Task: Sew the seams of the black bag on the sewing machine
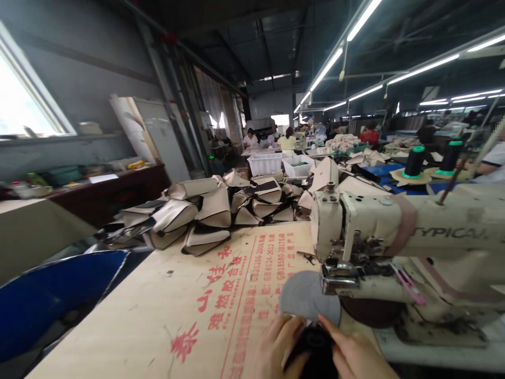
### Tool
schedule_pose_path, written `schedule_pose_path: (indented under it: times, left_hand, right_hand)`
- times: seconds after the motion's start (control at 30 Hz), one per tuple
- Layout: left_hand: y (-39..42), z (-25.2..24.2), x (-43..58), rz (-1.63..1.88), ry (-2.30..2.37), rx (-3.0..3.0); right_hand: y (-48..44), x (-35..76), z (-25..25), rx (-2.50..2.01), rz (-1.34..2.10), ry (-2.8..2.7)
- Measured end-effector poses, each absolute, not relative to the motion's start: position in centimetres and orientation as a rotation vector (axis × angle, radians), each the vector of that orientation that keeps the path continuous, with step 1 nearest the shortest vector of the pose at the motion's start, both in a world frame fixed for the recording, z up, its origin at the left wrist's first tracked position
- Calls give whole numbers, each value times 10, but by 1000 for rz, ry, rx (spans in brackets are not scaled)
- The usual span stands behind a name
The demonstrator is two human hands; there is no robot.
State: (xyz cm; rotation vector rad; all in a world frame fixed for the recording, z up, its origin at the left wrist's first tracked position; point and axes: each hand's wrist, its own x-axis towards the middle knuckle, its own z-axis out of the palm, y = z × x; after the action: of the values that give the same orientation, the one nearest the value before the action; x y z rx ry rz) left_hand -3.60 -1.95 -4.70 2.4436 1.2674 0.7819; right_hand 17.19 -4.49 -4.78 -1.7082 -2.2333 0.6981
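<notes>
My left hand (278,345) and my right hand (351,352) are at the bottom of the view, both closed on a black piece (313,350) that looks like fabric. Fingers of each hand pinch its upper edge, where a small pale bit shows. What exactly the piece is I cannot make out, as my hands cover much of it and the picture is blurred. Just beyond my fingertips lies a grey round disc (300,289) on the plywood table (165,305). The sewing machine (374,226) stands to the right, its needle area above and right of the disc.
Beige bags with black trim (213,205) are heaped along the table's far edge. Black thread cones (414,163) stand behind the machine. A blue bin (63,295) is on the left. White crates (265,164) and people at work are farther back. Another person's arm shows at far right.
</notes>
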Motion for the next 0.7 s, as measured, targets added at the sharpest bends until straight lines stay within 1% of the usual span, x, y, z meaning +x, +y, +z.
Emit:
schedule_pose_path:
  times: [0.1, 0.17, 0.23, 0.3, 0.47, 0.63, 0.7]
  left_hand:
    - [7, -36, -6, 582, 1053, 2462]
    - [16, -28, 1, 511, 952, 2500]
    - [20, -25, 1, 463, 935, 2505]
    - [20, -26, -1, 443, 941, 2474]
    - [15, -36, -1, 464, 909, 2413]
    - [14, -35, 4, 612, 833, 2457]
    - [13, -34, 8, 666, 809, 2462]
  right_hand:
    - [-35, 197, -32, -1544, 805, -2231]
    - [-28, 210, -23, -1480, 811, -2230]
    - [-24, 219, -24, -1438, 758, -2197]
    - [-22, 223, -36, -1366, 712, -2152]
    - [-23, 226, -72, -1091, 605, -2176]
    - [-21, 224, -75, -897, 294, -2196]
    - [-19, 220, -75, -855, 269, -2189]
